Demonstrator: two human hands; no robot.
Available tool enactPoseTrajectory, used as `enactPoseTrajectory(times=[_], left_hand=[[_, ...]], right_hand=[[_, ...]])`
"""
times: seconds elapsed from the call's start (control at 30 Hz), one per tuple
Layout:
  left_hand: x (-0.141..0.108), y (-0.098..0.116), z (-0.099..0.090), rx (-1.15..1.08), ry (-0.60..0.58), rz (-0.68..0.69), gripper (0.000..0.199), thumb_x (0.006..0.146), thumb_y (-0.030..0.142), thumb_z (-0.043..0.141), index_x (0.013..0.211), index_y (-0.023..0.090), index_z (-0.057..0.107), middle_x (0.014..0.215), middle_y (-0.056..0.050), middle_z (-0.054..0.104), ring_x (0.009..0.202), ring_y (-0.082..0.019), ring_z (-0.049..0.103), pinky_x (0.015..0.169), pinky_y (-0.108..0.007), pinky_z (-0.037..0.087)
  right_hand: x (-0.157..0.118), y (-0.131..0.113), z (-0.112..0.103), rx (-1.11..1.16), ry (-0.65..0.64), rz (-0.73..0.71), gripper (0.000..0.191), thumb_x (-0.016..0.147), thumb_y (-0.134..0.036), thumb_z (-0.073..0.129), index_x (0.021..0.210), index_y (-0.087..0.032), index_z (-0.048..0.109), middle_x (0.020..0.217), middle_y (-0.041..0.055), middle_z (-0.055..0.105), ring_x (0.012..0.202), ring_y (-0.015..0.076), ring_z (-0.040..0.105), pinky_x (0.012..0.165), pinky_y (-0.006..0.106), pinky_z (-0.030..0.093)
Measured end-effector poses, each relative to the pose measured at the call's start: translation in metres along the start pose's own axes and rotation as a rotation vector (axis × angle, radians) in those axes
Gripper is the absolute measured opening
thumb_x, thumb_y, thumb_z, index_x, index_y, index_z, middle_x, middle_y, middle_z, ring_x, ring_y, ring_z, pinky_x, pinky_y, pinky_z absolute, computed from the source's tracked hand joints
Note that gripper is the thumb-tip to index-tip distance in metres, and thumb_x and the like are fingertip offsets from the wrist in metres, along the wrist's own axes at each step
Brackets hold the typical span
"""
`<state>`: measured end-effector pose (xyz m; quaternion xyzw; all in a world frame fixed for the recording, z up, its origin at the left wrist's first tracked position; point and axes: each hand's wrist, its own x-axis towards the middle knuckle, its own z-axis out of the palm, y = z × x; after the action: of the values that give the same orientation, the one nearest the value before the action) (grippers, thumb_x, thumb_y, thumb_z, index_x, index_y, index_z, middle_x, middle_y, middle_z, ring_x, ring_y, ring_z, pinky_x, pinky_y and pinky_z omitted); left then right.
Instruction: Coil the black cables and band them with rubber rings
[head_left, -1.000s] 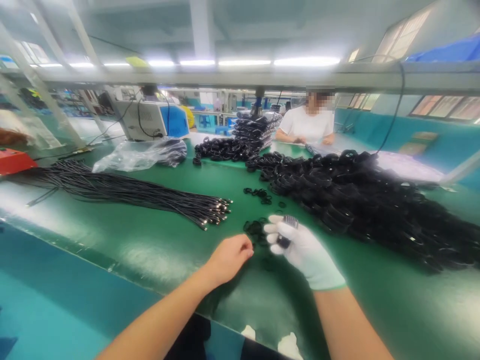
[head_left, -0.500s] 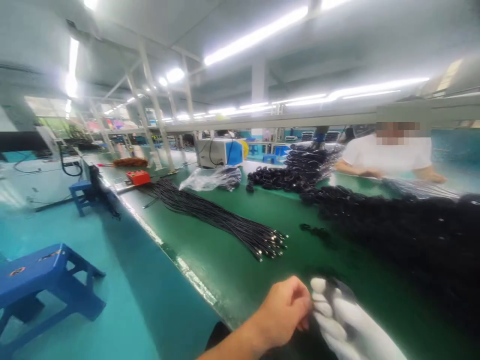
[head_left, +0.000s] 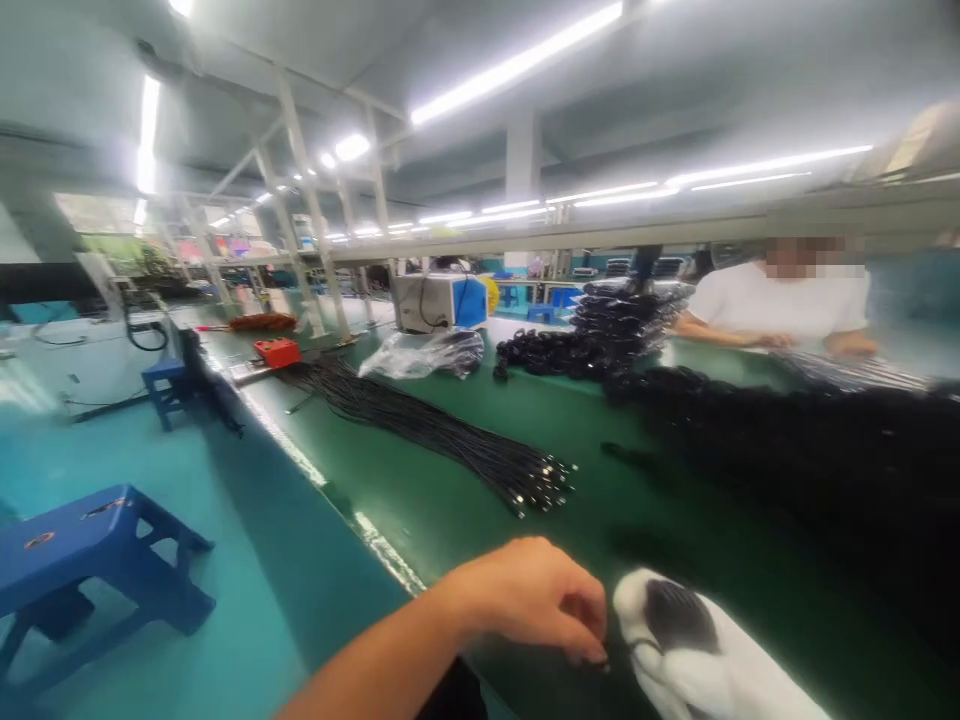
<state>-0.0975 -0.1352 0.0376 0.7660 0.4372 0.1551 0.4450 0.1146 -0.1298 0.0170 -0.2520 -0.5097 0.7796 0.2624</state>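
My left hand [head_left: 536, 595] is bare and closed in a pinch near the front of the green table; a small dark bit shows at its fingertips, too small to name. Close beside it, my right hand [head_left: 694, 650] wears a white glove with a dark patch and has its fingers curled. A thin black cable [head_left: 643, 645] seems to run across the gloved fingers. Beyond my hands lies a long bundle of black cables [head_left: 442, 425] with shiny metal ends toward me.
A large heap of coiled black cables [head_left: 810, 450] covers the table's right side. Farther back are a plastic bag [head_left: 420, 355], a red box [head_left: 277, 352] and a white-and-blue machine [head_left: 442, 302]. A person in white [head_left: 787, 305] works across the table. Blue stools [head_left: 97, 545] stand left.
My left hand has moved up and left, its wrist now bent over. The gloved right hand has turned so its dark patch shows more, and a small gap separates the two hands.
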Motion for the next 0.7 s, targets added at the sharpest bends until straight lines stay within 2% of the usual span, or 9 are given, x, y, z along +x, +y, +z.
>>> enactPoseTrajectory(times=[0.07, 0.13, 0.2, 0.33, 0.43, 0.5, 0.57, 0.6, 0.7], left_hand=[[-0.001, 0.007, -0.005, 0.147, 0.02, 0.048, 0.018, 0.068, 0.035, 0.072, 0.082, 0.024, 0.07, 0.064, 0.005, 0.063, 0.064, -0.011, 0.055, 0.057, -0.02, 0.034], [0.0, 0.01, -0.007, 0.203, 0.107, 0.047, 0.031, 0.064, 0.037, 0.075, 0.093, 0.027, 0.07, 0.068, 0.005, 0.065, 0.069, -0.013, 0.056, 0.06, -0.021, 0.034], [0.003, 0.008, -0.008, 0.187, 0.187, 0.016, 0.042, 0.062, 0.035, 0.076, 0.103, 0.029, 0.067, 0.076, 0.005, 0.068, 0.073, -0.015, 0.055, 0.061, -0.022, 0.034], [0.01, 0.002, -0.007, 0.071, 0.245, 0.019, 0.056, 0.062, 0.026, 0.073, 0.115, 0.028, 0.058, 0.098, 0.003, 0.067, 0.087, -0.017, 0.054, 0.069, -0.023, 0.037], [0.011, 0.003, -0.003, 0.006, 0.209, 0.048, 0.061, 0.062, 0.023, 0.071, 0.12, 0.029, 0.054, 0.112, 0.0, 0.062, 0.099, -0.019, 0.053, 0.079, -0.026, 0.04], [0.011, 0.006, 0.002, 0.037, 0.179, 0.035, 0.06, 0.062, 0.025, 0.072, 0.119, 0.03, 0.054, 0.112, -0.001, 0.059, 0.102, -0.021, 0.052, 0.082, -0.027, 0.04], [0.011, 0.013, 0.007, 0.129, 0.161, -0.017, 0.056, 0.06, 0.03, 0.073, 0.114, 0.03, 0.057, 0.104, -0.001, 0.059, 0.095, -0.021, 0.053, 0.077, -0.028, 0.042], [0.012, 0.016, 0.009, 0.19, 0.156, -0.042, 0.053, 0.059, 0.033, 0.074, 0.109, 0.028, 0.059, 0.099, -0.002, 0.06, 0.091, -0.022, 0.054, 0.072, -0.027, 0.042], [0.016, 0.024, 0.009, 0.354, 0.138, -0.09, 0.046, 0.055, 0.039, 0.075, 0.096, 0.023, 0.061, 0.087, -0.003, 0.059, 0.078, -0.022, 0.055, 0.06, -0.026, 0.04]], right_hand=[[0.007, -0.001, 0.002, -0.014, 0.056, -0.013, 0.024, 0.077, -0.031, 0.066, 0.09, -0.015, 0.054, 0.051, -0.0046, 0.051, 0.034, 0.0079, 0.044, 0.035, 0.02, 0.03], [0.013, -0.004, 0.003, -0.042, 0.206, -0.065, 0.034, 0.074, -0.028, 0.066, 0.101, -0.016, 0.05, 0.061, -0.0031, 0.056, 0.04, 0.009, 0.05, 0.039, 0.021, 0.038], [0.017, -0.008, 0.002, -0.094, 0.299, -0.066, 0.042, 0.069, -0.024, 0.067, 0.105, -0.015, 0.048, 0.069, -0.0016, 0.058, 0.05, 0.0122, 0.055, 0.042, 0.024, 0.046], [0.017, -0.011, 0.003, -0.195, 0.222, 0.029, 0.046, 0.066, -0.014, 0.061, 0.11, -0.015, 0.048, 0.068, -0.0024, 0.057, 0.047, 0.0097, 0.051, 0.038, 0.022, 0.046], [0.02, -0.005, 0.004, -0.269, 0.176, 0.103, 0.058, 0.065, -0.014, 0.061, 0.121, -0.02, 0.044, 0.069, -0.0029, 0.058, 0.045, 0.0082, 0.048, 0.035, 0.019, 0.042], [0.023, 0.004, 0.004, -0.341, 0.2, 0.137, 0.066, 0.064, -0.017, 0.065, 0.125, -0.021, 0.042, 0.071, -0.002, 0.059, 0.045, 0.0089, 0.049, 0.035, 0.02, 0.041], [0.026, 0.014, 0.004, -0.417, 0.272, 0.079, 0.076, 0.061, -0.018, 0.068, 0.131, -0.019, 0.037, 0.081, 0.0028, 0.062, 0.054, 0.0134, 0.057, 0.044, 0.025, 0.048], [0.027, 0.019, 0.003, -0.458, 0.312, 0.02, 0.084, 0.06, -0.018, 0.069, 0.135, -0.018, 0.032, 0.09, 0.0064, 0.064, 0.065, 0.0174, 0.062, 0.054, 0.03, 0.053], [0.028, 0.025, 0.004, -0.588, 0.371, -0.138, 0.102, 0.06, -0.017, 0.068, 0.144, -0.013, 0.012, 0.112, 0.0142, 0.061, 0.099, 0.0263, 0.06, 0.085, 0.04, 0.05]])
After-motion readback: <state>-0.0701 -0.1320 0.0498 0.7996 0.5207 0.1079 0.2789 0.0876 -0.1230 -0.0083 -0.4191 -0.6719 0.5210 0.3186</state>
